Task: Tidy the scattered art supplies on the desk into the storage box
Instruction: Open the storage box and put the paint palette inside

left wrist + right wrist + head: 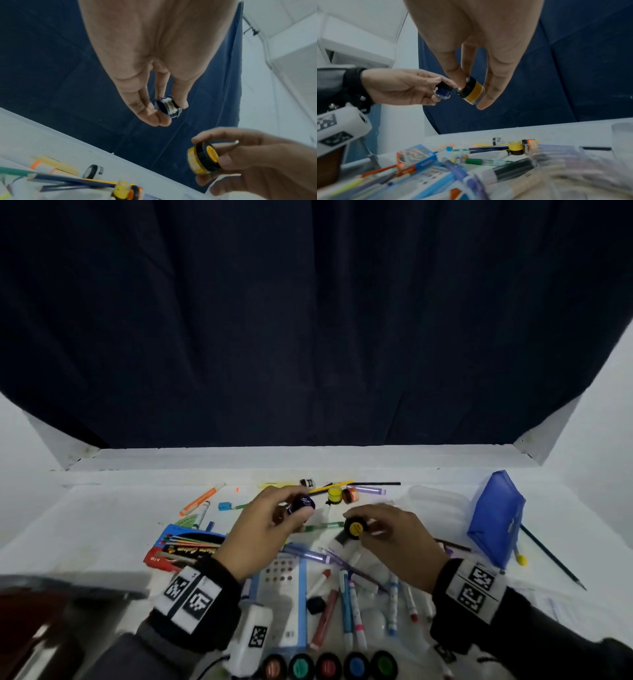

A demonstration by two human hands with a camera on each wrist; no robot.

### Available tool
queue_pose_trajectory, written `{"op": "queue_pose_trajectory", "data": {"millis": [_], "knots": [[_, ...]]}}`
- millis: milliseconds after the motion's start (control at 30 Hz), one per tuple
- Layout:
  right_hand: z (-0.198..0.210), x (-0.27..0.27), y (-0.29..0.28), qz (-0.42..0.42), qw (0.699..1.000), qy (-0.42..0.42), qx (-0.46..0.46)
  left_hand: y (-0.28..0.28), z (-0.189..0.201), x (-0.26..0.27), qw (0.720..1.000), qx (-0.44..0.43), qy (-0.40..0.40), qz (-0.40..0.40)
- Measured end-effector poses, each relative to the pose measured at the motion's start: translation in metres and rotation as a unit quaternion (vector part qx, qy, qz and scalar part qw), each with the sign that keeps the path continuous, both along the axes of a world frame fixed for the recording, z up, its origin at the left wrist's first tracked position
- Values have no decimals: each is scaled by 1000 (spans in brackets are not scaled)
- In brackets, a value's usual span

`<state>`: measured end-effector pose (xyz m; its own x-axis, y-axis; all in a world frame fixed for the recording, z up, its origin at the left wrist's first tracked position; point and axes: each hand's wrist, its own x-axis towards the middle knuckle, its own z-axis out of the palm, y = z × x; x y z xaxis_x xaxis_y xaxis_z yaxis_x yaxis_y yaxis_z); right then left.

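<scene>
So, mid-frame: left hand [265, 523] pinches dark-blue paint pot [301, 504], right hand [394, 537] grips yellow paint pot [355, 528], both above desk [102, 515].

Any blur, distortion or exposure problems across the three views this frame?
Head view: strong wide-angle bending at the desk edges, dim overall, right hand slightly smeared. Left wrist view: sharp on the blue jar in the left hand, pens in the bottom corner soft. Right wrist view: yellow jar fairly sharp, but the pens at lower right are heavily motion-blurred.
</scene>
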<state>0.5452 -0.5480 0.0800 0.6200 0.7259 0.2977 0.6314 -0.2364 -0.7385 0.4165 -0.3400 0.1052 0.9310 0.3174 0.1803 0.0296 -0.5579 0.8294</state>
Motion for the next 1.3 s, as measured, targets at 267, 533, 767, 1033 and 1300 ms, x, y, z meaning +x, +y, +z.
{"op": "queue_pose_trajectory", "data": {"millis": [267, 533, 767, 1033, 1300], "knots": [[-15, -69, -54, 55, 990, 133, -4, -60, -22, -71, 997, -58, 25, -35], [-28, -104, -88, 129, 970, -48, -202, -97, -65, -103, 995, 21, 68, -68], [-45, -111, -96, 139, 957, -90, -237, -113, -89, -104, 987, 117, 36, -102], [-43, -114, -95, 113, 932, -145, -313, -128, -85, -98, 970, 196, 49, -134], [-36, -113, -92, 125, 923, -139, -335, -130, -87, -96, 961, 211, 115, -136]]}}
